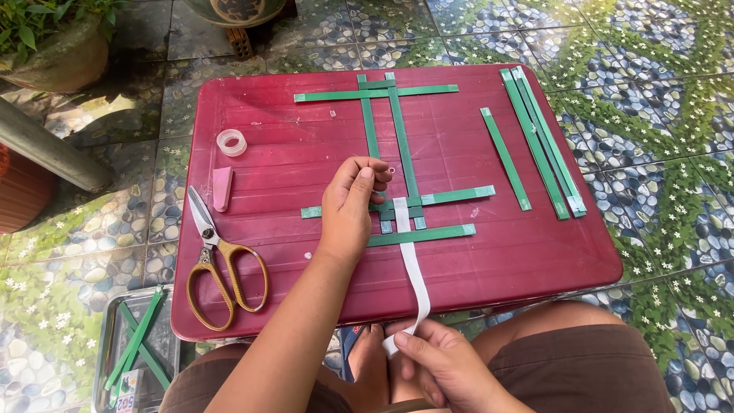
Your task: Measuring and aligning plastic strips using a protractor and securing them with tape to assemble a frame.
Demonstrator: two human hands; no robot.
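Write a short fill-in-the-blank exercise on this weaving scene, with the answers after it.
1. The left hand presses on the crossed ___ strips.
2. The right hand pinches the end of a ___ strip.
3. The scissors lie on the ___ table.
4. The tape roll lies left of the left hand.
Answers: green; white; red

Green strips [403, 138] laid crosswise on the red worktop [535, 260]: five. Loose green strips [539, 141] at the right: about five. White strip [413, 268]: one. Scissors [218, 260]: one pair. Tape roll [231, 142]: one. Pink piece [222, 187]: one.
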